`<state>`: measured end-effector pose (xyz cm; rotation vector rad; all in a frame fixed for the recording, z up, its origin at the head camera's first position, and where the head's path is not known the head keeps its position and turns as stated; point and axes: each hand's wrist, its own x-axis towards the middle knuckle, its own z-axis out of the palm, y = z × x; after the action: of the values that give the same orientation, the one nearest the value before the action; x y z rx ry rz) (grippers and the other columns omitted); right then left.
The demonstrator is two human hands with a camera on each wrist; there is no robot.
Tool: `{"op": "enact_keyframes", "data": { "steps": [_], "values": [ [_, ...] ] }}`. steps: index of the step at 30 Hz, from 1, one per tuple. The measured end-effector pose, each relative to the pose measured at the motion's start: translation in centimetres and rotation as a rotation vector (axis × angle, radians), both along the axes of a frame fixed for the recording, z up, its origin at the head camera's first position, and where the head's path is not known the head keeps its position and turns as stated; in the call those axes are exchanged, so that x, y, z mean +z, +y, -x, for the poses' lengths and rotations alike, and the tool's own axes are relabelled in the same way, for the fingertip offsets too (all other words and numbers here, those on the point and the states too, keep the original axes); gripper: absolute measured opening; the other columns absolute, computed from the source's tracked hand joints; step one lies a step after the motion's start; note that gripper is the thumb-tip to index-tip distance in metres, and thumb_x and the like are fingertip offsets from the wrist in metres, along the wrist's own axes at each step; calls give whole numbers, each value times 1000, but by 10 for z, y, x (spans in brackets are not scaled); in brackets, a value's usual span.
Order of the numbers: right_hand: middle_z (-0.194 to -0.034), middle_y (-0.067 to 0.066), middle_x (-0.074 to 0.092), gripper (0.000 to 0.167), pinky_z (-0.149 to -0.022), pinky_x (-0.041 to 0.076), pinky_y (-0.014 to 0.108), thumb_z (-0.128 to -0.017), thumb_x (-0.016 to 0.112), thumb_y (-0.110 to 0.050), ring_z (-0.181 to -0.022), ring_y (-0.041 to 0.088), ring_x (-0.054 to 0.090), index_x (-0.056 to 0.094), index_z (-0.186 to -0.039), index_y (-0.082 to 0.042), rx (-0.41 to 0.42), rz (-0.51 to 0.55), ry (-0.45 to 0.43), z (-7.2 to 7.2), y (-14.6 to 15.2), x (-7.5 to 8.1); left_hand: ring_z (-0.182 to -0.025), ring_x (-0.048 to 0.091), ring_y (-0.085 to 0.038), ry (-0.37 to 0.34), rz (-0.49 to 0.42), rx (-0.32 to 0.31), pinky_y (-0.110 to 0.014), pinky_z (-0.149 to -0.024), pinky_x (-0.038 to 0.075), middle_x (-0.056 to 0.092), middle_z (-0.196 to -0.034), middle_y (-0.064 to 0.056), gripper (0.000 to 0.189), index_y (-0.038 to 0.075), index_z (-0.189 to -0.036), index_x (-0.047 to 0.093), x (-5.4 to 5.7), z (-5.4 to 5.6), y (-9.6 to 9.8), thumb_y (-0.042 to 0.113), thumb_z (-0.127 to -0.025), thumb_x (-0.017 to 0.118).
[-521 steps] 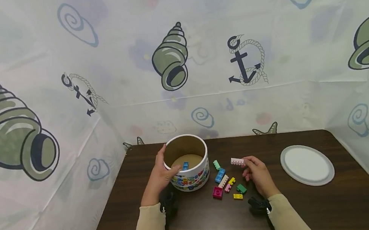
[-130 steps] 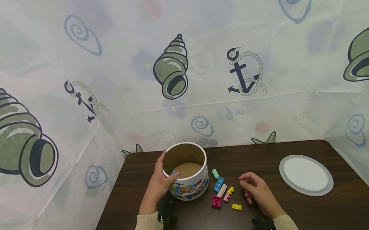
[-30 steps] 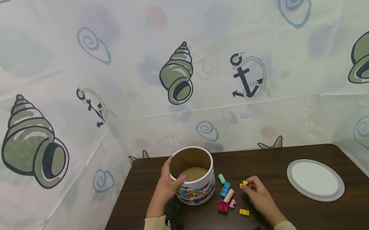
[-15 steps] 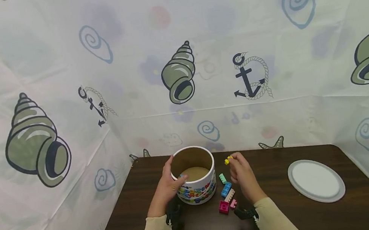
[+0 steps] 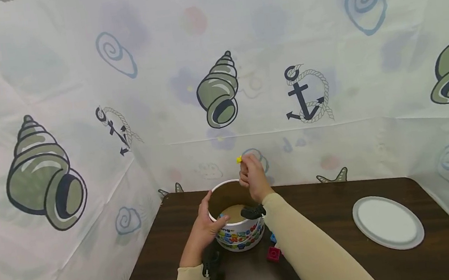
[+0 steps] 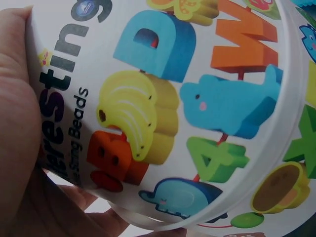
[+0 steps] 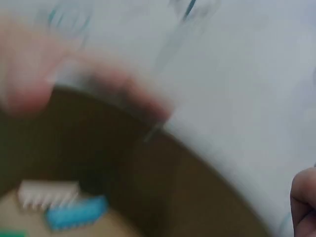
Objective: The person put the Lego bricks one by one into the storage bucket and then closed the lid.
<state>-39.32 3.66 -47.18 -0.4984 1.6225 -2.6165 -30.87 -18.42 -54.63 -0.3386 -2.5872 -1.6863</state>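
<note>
My left hand (image 5: 203, 232) grips the left side of a round white tub (image 5: 239, 236), thumb over the near rim; in the left wrist view, fingers wrap its printed wall. Above the tub's opening, my right hand (image 5: 254, 178) pinches a small yellow toy brick (image 5: 239, 160), mostly covered by the fingers. The right wrist view looks into the tub: a pale pink brick (image 7: 48, 193), a blue brick (image 7: 76, 213) and a green piece (image 7: 12, 233) lie on its floor. On the table, a crimson brick (image 5: 273, 254) shows beside my right sleeve, which hides most other bricks.
A white oval plate or lid (image 5: 388, 223) lies at the right of the dark wooden table (image 5: 320, 212). Fabric walls (image 5: 150, 74) printed with shells and anchors rise behind the table and along its sides.
Earlier my right hand held a pale pink brick, and a dark green one has since left the table. The yellow brick, picked from the cluster, has moved up and left over the tub.
</note>
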Motion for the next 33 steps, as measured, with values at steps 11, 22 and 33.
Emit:
{"op": "enact_keyframes", "data": {
  "steps": [11, 22, 33],
  "values": [
    [-66, -5, 37, 22, -47, 25, 26, -112, 59, -32, -49, 11, 27, 61, -117, -11, 59, -289, 36, 4, -5, -10, -144, 50, -55, -14, 37, 2, -68, -112, 49, 21, -177, -23, 108, 23, -176, 13, 6, 0, 3, 44, -97, 83],
    [-58, -6, 36, 26, -48, 24, 30, -108, 54, -11, -46, 11, 28, 60, -133, -9, 86, -292, 36, 1, -6, -13, -142, 52, -49, -15, 27, 11, -67, -113, 48, 23, -175, -25, 107, 24, -176, 13, -1, 2, 1, 39, -97, 84],
    [-55, -7, 37, 25, -43, 26, 26, -109, 53, -12, -43, 11, 27, 61, -131, -5, -5, -269, 30, 1, -8, -16, -139, 54, -54, -31, 29, 8, -69, -110, 50, 23, -175, -24, 109, 24, -176, 14, 1, -1, -1, 45, -96, 84]
  ]
}}
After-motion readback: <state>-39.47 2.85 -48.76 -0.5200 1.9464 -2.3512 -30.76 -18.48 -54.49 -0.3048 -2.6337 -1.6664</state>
